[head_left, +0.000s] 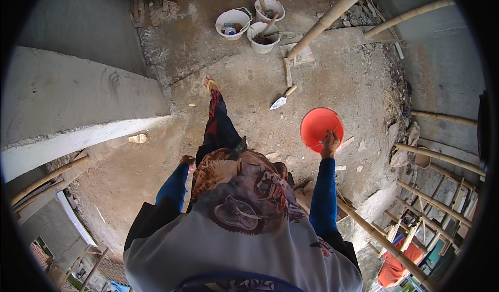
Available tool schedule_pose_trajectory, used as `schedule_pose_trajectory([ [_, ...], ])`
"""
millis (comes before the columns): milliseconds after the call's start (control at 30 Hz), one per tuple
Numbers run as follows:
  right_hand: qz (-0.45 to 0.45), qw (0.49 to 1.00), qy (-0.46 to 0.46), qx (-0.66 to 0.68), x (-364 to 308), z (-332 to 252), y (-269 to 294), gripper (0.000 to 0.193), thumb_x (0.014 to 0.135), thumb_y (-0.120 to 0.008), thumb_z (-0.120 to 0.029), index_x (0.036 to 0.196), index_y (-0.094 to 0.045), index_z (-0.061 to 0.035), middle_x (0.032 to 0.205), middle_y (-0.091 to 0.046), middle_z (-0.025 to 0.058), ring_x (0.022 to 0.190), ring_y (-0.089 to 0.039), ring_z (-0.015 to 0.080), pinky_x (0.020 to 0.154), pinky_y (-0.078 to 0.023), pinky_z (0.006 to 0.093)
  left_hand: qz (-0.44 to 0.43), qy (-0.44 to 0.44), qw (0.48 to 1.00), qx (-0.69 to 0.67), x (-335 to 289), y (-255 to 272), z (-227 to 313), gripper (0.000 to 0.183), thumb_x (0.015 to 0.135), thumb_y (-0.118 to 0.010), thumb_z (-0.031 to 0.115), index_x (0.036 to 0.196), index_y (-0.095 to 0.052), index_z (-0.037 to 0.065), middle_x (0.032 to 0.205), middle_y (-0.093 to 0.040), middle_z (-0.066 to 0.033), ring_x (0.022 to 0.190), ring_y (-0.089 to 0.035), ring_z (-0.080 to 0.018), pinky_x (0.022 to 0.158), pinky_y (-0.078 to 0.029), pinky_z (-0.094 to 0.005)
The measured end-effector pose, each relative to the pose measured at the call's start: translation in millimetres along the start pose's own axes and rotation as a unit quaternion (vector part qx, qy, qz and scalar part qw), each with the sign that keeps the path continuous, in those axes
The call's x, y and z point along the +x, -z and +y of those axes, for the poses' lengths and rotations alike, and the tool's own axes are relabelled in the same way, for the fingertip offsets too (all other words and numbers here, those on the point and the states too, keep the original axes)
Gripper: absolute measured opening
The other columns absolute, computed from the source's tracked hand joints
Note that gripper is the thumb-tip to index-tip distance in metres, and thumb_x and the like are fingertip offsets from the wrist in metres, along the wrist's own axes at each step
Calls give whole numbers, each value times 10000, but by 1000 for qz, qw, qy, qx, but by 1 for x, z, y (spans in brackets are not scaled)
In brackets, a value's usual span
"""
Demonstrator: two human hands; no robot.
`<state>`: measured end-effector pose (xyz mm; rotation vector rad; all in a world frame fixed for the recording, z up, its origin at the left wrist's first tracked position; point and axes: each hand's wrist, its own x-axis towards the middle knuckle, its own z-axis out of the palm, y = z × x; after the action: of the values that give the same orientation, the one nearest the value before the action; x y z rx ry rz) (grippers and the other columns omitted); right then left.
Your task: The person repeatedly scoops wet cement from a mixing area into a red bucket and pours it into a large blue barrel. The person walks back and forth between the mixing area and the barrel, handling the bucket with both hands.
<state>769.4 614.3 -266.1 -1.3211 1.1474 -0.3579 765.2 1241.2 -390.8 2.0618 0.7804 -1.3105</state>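
My right hand (329, 142) is closed round the thin wire handle of a red bucket (314, 127), which hangs at my right side. The bucket's inside shows bare red, with no load visible. At my left side hangs my left hand (188, 162), small in view and close to my trousers, its fingers curled in and nothing seen in them. A trowel (279, 103) with a wooden handle lies on the ground ahead, left of the bucket. One foot in a sandal (210, 85) is stretched forward on the left.
Ahead stand a white bucket (219, 28) holding a few items and two more pale buckets (253, 32) (280, 7) with tools in them. A slanting bamboo pole (332, 17) meets the ground near a board (303, 56). A concrete wall (83, 94) rises left; rubble (397, 92) and bamboo poles (442, 159) line the right.
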Motion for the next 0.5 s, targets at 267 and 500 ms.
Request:
schedule_pose_trajectory([
  [267, -64, 998, 12, 14, 19, -152, -256, 215, 911, -550, -166, 995, -639, 11, 553, -363, -49, 437, -333, 59, 437, -374, 239, 80, -177, 981, 6, 144, 147, 108, 279, 823, -615, 360, 953, -743, 150, 950, -711, -121, 903, -677, -268, 780, -531, -400],
  [500, -225, 972, 47, 54, -14, -295, -537, 193, 924, -552, -168, 999, -654, -21, 556, -325, -85, 442, -294, 31, 407, -318, 225, 185, -286, 929, -144, 160, 374, 340, 302, 846, -635, 298, 1040, -698, 77, 1014, -699, -131, 950, -672, -260, 832, -522, -356],
])
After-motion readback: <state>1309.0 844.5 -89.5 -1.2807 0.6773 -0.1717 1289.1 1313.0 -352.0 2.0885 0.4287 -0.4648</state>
